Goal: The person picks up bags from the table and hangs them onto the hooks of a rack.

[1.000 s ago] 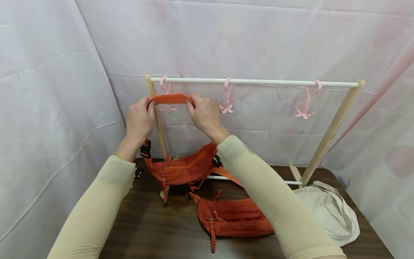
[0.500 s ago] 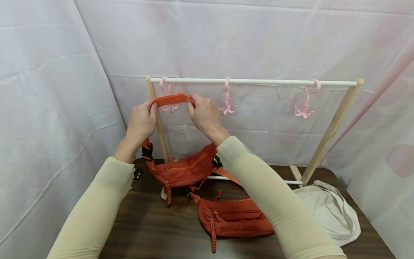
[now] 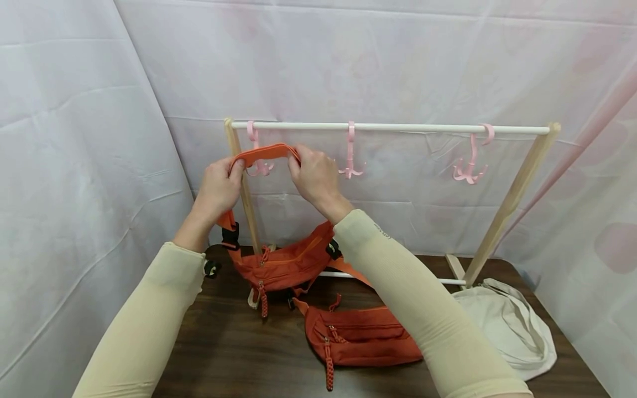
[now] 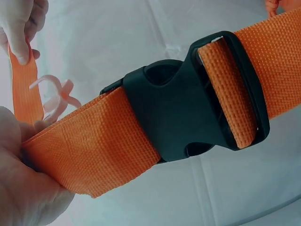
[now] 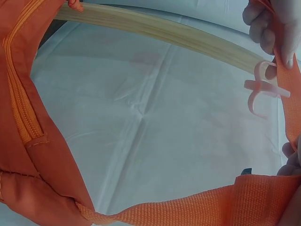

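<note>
My left hand (image 3: 219, 185) and right hand (image 3: 316, 174) each pinch the orange strap (image 3: 266, 151) of a rust-red waist bag, with a short stretch of webbing between them. That strap crosses in front of the left pink claw hook (image 3: 256, 138); whether they touch cannot be told. Below the hands the waist bag (image 3: 288, 262) hangs from its strap, its lower side close to the tabletop. In the left wrist view a fastened black buckle (image 4: 164, 110) joins the webbing beside my left hand. The right wrist view shows the bag's zip (image 5: 21, 99) and a twisted strap end.
A white rail (image 3: 408, 127) on wooden legs also carries a middle pink hook (image 3: 350, 157) and a right one (image 3: 470, 166). A second rust-red waist bag (image 3: 360, 340) lies on the dark table (image 3: 224, 348), partly behind my right sleeve. A cream bag (image 3: 512, 331) lies at right.
My left hand has shifted slightly right and down, nearer my right hand. The left hook has turned on the rail. The held bag has swung a little right; my right hand stays put.
</note>
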A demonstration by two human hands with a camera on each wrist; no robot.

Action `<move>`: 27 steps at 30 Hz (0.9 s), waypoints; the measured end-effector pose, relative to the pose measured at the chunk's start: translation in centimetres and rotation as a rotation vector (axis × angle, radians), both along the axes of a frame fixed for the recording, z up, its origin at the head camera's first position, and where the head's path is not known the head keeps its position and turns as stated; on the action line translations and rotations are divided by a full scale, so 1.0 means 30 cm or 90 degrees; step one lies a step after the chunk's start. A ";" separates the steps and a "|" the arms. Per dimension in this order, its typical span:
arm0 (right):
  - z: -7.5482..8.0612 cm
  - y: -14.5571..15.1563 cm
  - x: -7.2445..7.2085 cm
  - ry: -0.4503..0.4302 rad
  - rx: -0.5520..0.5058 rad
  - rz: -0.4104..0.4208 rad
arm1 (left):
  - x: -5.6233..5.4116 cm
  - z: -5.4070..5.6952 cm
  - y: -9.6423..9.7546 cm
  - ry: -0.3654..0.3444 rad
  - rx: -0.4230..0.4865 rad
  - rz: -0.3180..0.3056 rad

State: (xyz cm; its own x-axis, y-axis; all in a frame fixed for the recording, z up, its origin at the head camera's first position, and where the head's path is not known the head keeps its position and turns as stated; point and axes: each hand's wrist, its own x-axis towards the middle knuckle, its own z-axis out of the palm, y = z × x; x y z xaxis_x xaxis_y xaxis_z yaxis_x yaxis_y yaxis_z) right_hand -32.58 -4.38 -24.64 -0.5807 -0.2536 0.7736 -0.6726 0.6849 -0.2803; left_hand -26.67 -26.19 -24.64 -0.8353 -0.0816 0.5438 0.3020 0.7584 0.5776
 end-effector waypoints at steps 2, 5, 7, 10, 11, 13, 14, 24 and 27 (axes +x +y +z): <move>0.002 0.000 0.001 0.008 -0.003 -0.004 | 0.004 0.005 -0.001 -0.011 0.012 -0.007; 0.006 -0.001 0.001 0.015 -0.008 -0.002 | 0.009 0.013 -0.003 -0.018 0.024 -0.009; 0.008 -0.003 0.001 0.016 -0.009 0.000 | 0.013 0.016 -0.003 -0.021 0.033 -0.010; 0.011 -0.006 0.001 0.016 -0.010 0.003 | 0.014 0.016 -0.006 -0.018 0.050 -0.018; 0.011 -0.007 0.001 0.016 -0.010 0.004 | 0.014 0.016 -0.007 -0.018 0.058 -0.024; 0.011 -0.009 0.001 0.013 -0.009 0.005 | 0.014 0.014 -0.010 -0.016 0.073 -0.035; 0.011 -0.009 0.001 0.011 -0.009 0.006 | 0.015 0.014 -0.011 -0.014 0.078 -0.039; 0.008 -0.014 0.001 -0.026 0.002 0.023 | 0.010 0.005 -0.014 -0.025 0.106 -0.053; 0.006 -0.013 -0.005 -0.043 0.009 0.028 | 0.009 -0.003 -0.017 -0.036 0.107 -0.051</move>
State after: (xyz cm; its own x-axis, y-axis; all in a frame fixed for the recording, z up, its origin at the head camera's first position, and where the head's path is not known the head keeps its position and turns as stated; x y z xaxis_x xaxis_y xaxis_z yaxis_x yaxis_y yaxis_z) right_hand -32.74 -4.77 -24.47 -0.6199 -0.2902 0.7290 -0.6814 0.6597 -0.3169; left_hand -26.41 -26.71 -24.71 -0.8718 -0.0990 0.4797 0.3207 0.6250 0.7117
